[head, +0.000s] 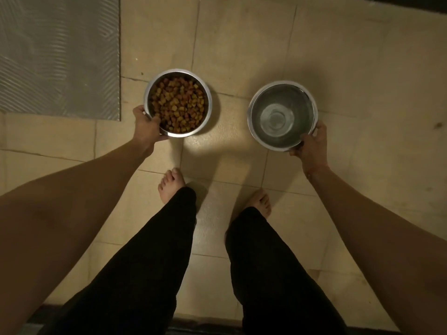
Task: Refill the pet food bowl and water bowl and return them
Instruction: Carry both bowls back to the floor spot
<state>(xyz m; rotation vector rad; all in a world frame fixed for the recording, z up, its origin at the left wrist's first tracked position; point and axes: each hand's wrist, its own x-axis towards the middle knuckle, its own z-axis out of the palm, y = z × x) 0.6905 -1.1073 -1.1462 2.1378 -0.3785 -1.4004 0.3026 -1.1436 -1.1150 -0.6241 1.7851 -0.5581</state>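
**Two filled bowls held low over a tiled floor**

The tiled floor (242, 44) filled most of the view, its beige tiles crossed by dark grout lines and lit dimly from above. A grey ribbed mat (58, 56) lay on it at the upper left, its right edge running just beside the food bowl.

The person stood looking straight down, both bare arms stretched forward and well apart. Black trousers (154, 250) covered both legs, and two bare feet rested on the tiles between the arms, the left foot (170, 184) a little further forward than the right foot (261, 201).

The food bowl (178, 102), round and of shiny metal, was full of brown and tan kibble (180, 105). The left hand (146, 125) gripped its near-left rim, thumb hooked over the edge into the bowl and fingers curled beneath. The water bowl (282, 117), a matching metal one, held clear water through which its base showed. The right hand (312, 141) gripped its near-right rim in the same way, thumb on the inside of the edge.

The two bowls were well apart, side by side, the food one left and the water one right. Each cast a shadow on the tiles; whether either touched the floor could not be told.
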